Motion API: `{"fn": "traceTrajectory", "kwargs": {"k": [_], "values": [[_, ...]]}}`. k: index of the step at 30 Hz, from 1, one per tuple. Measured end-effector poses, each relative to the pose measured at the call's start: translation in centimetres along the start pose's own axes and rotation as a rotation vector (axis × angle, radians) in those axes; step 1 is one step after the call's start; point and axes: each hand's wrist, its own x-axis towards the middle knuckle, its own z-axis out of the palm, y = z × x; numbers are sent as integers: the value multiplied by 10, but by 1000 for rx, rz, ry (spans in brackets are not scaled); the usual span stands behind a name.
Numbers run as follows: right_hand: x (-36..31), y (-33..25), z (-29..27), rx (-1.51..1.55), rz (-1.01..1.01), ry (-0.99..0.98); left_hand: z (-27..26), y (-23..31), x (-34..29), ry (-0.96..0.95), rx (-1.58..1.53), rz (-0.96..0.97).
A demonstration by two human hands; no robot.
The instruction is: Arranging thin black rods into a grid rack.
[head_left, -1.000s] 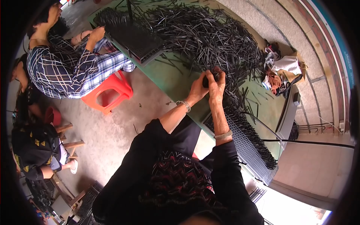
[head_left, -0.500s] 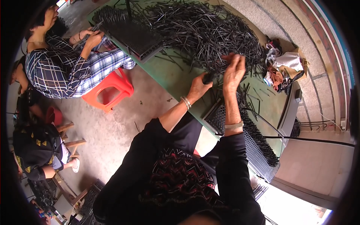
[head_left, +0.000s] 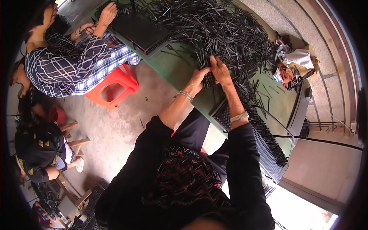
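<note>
My left hand point(head_left: 196, 80) is closed round a bundle of thin black sticks point(head_left: 208, 79) at the near edge of the green table. On the other side of that bundle, my right hand point(head_left: 222, 73) has its fingers pressed together against it, meeting my left fingertips. Just beyond both hands spreads a large heap of loose black sticks point(head_left: 222, 30). To the right of my right forearm lies a perforated grey tray point(head_left: 262, 150), with rows of black sticks point(head_left: 274, 147) standing along its far side.
A second black tray point(head_left: 142, 34) sits at the table's point(head_left: 170, 71) left end. Beside it a person in checked clothes point(head_left: 65, 73) sits on a red stool point(head_left: 113, 92). A box of crumpled wrappings point(head_left: 299, 59) stands at the right, and a black cable point(head_left: 318, 141) crosses there.
My right hand has come down and left from over the heap onto the bundle. My left hand has shifted slightly left. The seated person's hand has risen toward the black tray.
</note>
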Motion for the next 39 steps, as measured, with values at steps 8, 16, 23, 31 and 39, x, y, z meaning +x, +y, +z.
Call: {"fn": "traceTrajectory", "kwargs": {"k": [8, 16, 23, 31, 39], "values": [[-21, 28, -12, -891, 69, -258, 1, 20, -6, 42, 566, 438], [-31, 31, 6, -979, 137, -369, -14, -7, -14, 79, 804, 620], [-28, 37, -15, -701, -27, -18, -25, -13, 3, 9, 681, 607], [-115, -52, -144, 319, 28, 330, -5, -15, -21, 76, 594, 479], [-162, -14, -120, 398, -54, 473, 3, -21, -16, 125, 208, 305]]}}
